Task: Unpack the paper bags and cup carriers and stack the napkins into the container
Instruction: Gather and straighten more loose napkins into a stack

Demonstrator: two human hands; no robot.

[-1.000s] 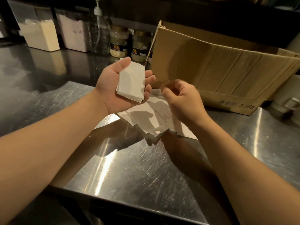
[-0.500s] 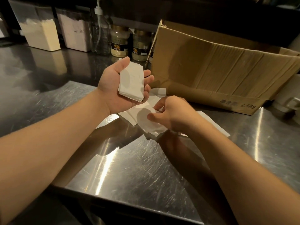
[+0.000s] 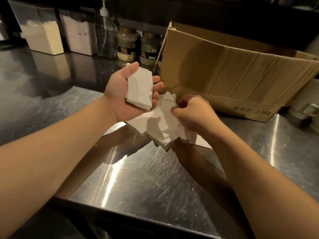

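Above the steel tabletop (image 3: 155, 178), the left hand (image 3: 120, 94) cradles a small napkin stack (image 3: 139, 88) while the right hand (image 3: 193, 112) pinches one from the loose pile (image 3: 155, 125) near the cardboard box (image 3: 233, 78), so gathering looks only partly done, with no container identifiable.

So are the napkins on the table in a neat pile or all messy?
Messy. The loose napkins lie fanned at different angles, corners sticking out, on the steel table.
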